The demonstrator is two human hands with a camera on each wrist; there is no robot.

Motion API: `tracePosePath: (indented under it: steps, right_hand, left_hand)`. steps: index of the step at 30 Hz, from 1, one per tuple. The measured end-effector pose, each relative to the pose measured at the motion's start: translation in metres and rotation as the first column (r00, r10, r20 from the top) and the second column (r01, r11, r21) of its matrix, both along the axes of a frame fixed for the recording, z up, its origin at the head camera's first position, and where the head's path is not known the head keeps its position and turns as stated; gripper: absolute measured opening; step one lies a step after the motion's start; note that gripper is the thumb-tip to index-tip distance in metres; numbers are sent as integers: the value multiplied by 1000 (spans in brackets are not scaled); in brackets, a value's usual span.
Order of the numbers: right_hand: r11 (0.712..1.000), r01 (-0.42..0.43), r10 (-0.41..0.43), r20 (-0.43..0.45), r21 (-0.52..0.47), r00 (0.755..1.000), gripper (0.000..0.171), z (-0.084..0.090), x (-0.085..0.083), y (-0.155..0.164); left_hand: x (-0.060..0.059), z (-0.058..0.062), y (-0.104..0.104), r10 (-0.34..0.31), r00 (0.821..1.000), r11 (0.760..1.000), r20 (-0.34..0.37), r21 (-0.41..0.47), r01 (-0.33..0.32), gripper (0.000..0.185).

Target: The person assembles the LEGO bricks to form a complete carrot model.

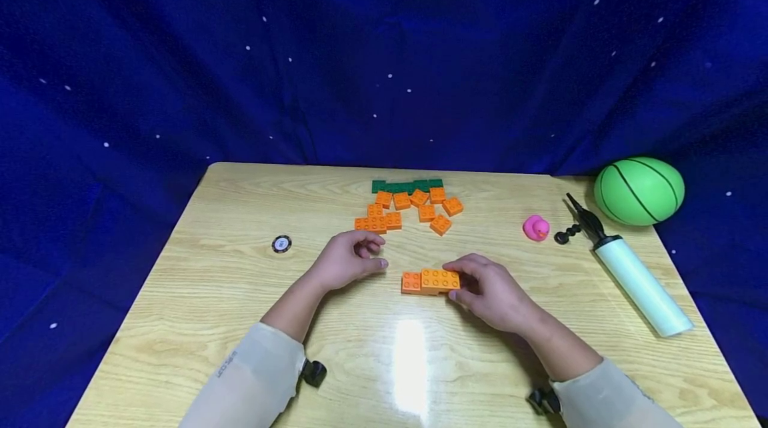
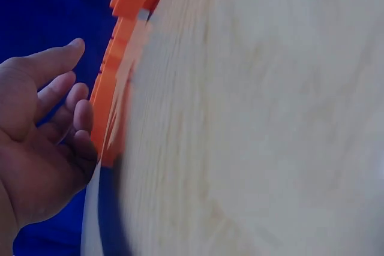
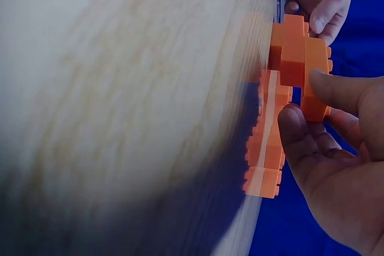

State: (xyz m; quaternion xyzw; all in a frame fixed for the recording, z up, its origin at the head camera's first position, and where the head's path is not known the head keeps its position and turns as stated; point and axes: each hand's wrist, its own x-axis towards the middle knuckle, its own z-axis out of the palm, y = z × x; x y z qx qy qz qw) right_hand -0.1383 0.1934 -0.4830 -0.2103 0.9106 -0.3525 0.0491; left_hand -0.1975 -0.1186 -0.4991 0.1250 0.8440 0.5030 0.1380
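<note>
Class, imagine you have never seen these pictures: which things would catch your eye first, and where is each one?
First, the right hand pinching a small stack of orange bricks at the middle of the wooden table, with the left hand resting empty just beside it. Behind them lies a cluster of loose orange bricks below a green row. At the far right sits a green ball.

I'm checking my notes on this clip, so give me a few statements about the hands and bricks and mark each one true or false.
1. The right hand holds the joined orange bricks on the table. True.
2. The left hand grips a green brick. False: it holds nothing and rests on the table, fingers loosely curled.
3. The pink duck sits left of the loose orange bricks. False: it sits to their right, near the pump.
4. The green bricks lie in a row behind the loose orange bricks. True.
</note>
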Motion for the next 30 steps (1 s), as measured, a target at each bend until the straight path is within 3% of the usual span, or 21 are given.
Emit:
tracePosePath:
  steps: [6, 14, 23, 30]
  right_hand:
    - [1000, 3, -3, -1, -1, 1000, 42, -2, 0, 0]
    - [1000, 0, 0, 7, -5, 1000, 42, -2, -1, -1]
    - [1000, 4, -4, 3, -8, 1000, 43, -1, -2, -1]
    - [1000, -1, 1, 12, -8, 1000, 43, 0, -2, -3]
  left_hand:
    - [-12, -1, -6, 93, 994, 996, -62, 12, -93, 35]
    - [-24, -4, -7, 194, 971, 980, -138, -5, -197, 33]
    - [-33, -11, -6, 209, 960, 970, -185, -85, -227, 51]
    - [-36, -13, -7, 203, 959, 962, -198, -144, -233, 51]
